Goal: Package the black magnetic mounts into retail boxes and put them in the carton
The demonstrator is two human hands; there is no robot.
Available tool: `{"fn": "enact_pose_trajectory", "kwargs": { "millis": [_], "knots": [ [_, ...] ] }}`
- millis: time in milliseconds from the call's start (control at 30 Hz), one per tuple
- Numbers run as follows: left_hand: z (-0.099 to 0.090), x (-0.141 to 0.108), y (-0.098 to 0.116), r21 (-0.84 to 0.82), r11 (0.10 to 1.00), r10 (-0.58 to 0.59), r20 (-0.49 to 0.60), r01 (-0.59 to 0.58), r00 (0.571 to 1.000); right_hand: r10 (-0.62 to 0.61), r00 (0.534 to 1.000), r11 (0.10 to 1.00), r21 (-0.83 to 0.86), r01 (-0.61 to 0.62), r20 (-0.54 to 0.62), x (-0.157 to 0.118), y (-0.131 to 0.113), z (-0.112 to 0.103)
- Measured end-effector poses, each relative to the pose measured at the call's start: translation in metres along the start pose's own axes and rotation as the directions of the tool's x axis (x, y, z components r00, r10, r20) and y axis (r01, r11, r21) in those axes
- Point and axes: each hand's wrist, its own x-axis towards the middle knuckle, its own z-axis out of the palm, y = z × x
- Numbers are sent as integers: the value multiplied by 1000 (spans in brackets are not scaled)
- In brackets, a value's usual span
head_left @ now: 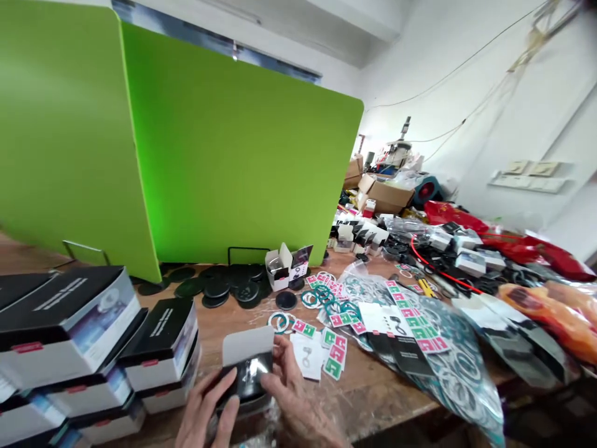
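Black boxes (69, 317) beside left hand (205, 414) and right hand (298, 404), both grips clamped on glossy packet (247, 373)

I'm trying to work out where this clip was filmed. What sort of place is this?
Probably a small workshop or packing room for boxed accessories. A wooden bench holds stacked black-and-white product boxes and a bag of printed rings, with cardboard cartons piled further along.
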Motion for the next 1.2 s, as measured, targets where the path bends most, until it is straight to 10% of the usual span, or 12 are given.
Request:
{"fn": "enact_pose_trajectory", "kwargs": {
  "millis": [133, 233, 433, 1000, 1200],
  "knots": [
    [-9, 11, 23, -230, 959, -154, 72, 166, 985, 84, 993, 996, 15, -83, -82, -5, -1, 4],
    [-17, 18, 29, -268, 944, -134, 215, 190, 967, 65, 997, 959, -272, -75, -47, -14, -2, -3],
    [-38, 22, 30, -182, 977, 162, 298, -110, 941, -173, 958, 516, -808, 285, 227, -31, 5, -26],
    [-42, 23, 30, 7, 942, 322, 270, -337, 907, -192, 925, 301, -878, 373, 328, -28, -17, -15],
    [-32, 8, 11, 67, 845, 510, 197, -531, 837, -249, 864, 108, -874, 474, 438, -33, -3, -22]
  ]
}}
